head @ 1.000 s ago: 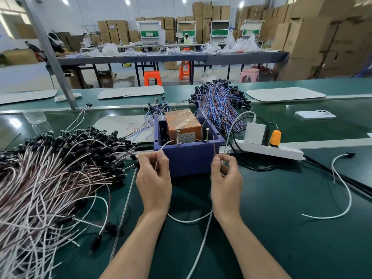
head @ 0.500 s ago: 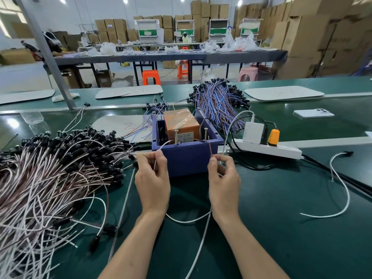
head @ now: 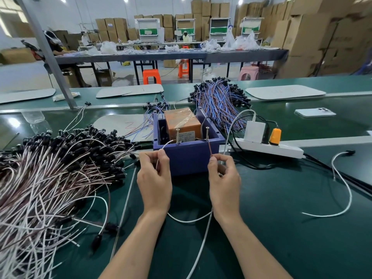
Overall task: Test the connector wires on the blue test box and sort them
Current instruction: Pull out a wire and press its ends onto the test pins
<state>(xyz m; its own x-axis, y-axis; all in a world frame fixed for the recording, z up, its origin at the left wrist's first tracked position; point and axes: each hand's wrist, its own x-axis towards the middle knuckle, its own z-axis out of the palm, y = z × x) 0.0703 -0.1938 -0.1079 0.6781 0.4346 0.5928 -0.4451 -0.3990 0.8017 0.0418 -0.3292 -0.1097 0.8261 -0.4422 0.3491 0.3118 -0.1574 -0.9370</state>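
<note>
Since 1 s ago the R hand (head: 224,184) has tipped its brown lead (head: 209,148) in toward the R screw (head: 207,133); the tip now seems to touch the screw foot. The L hand (head: 155,182) pinches the white lead (head: 167,144) betw. thumb and forefinger, and its end arcs to the L screw (head: 177,135). The R hand pinches the brown lead the same way.

Both screws stand upright on the front wall of the blue test box (head: 189,160), so we judge this is the test step itself.

The connector wire (head: 201,244) lies on the green table (head: 281,218). Its long axis runs from the box toward us, w/ the leads pointing up and away; the plug end is not in view.

Next we need steady contact on both screws, then a sort. The untested heap (head: 50,178) is at left, and the blue-red bundle (head: 219,101) is behind the box.
</note>
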